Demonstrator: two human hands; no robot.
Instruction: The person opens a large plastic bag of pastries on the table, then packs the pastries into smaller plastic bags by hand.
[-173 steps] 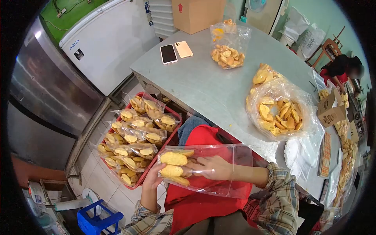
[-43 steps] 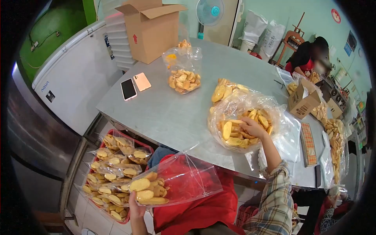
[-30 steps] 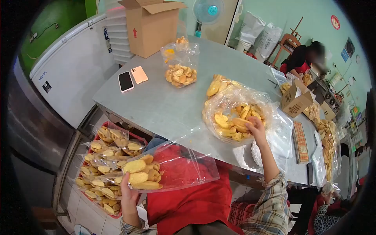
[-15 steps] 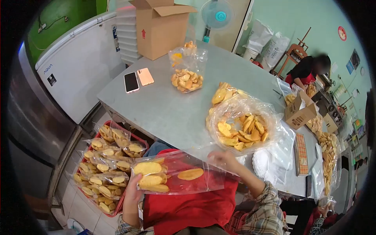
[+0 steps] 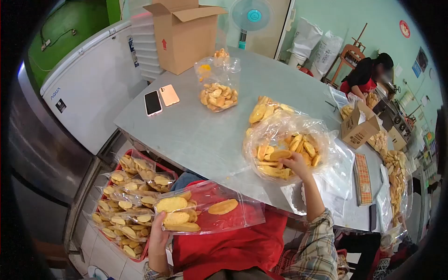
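Observation:
My left hand [image 5: 159, 233] is closed on the bottom end of a long clear plastic bag [image 5: 249, 215] held over my lap. Several golden toasted bread slices [image 5: 172, 204] are stacked in its left end, and a single slice [image 5: 223, 206] lies apart near its middle. Over on the table, my right hand [image 5: 297, 165] reaches into a large open clear bag [image 5: 322, 133] of loose bread slices [image 5: 308, 148]. Its fingers pinch one bread slice [image 5: 280, 155] inside that bag.
A red crate [image 5: 148, 252] of filled bags stands at lower left. The metal table [image 5: 179, 135] holds two phones [image 5: 152, 102], a cardboard box [image 5: 189, 42], another bag of slices [image 5: 218, 96], a small carton [image 5: 360, 127] and flat plastic bags [image 5: 339, 184]. A co-worker [image 5: 364, 74] is at far right.
My right hand has moved from the table's near edge up and right into the large bag and taken hold of a bread slice. My left hand keeps holding the long bag.

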